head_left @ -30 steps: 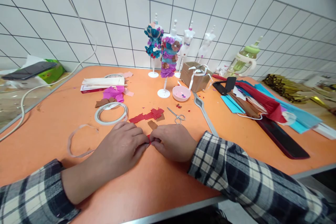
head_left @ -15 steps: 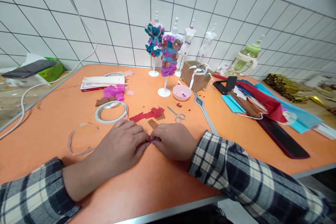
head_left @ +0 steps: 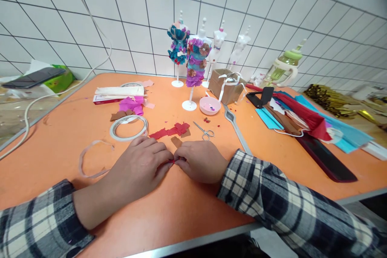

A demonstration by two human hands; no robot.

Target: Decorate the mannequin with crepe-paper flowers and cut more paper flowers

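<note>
My left hand (head_left: pixel 143 163) and my right hand (head_left: pixel 201 161) meet low over the orange table (head_left: pixel 169 213), fingertips pinched together. Between them shows a tiny bit of red crepe paper (head_left: pixel 173 161); most of it is hidden by the fingers. Just beyond lie red crepe paper pieces (head_left: pixel 169 131) and a brown paper piece (head_left: pixel 175 142). Small metal scissors (head_left: pixel 204 132) rest past my right hand, blades pointing away to the left. A roll of white tape (head_left: pixel 114 132) lies flat behind my left hand, and a loose pale strip (head_left: pixel 81 161) curls to its left.
Small mannequins stand at the back, one in a purple and blue paper dress (head_left: pixel 195 62). Near them are a pink bowl (head_left: pixel 209 107) and a cardboard box (head_left: pixel 225 88). To the right lie coloured papers (head_left: pixel 314 117), a dark phone (head_left: pixel 328 159) and a bottle (head_left: pixel 284 66).
Both hands stay in nearly the same place, still pinching the red paper. The fingertips have shifted very slightly, and the view has tilted a little.
</note>
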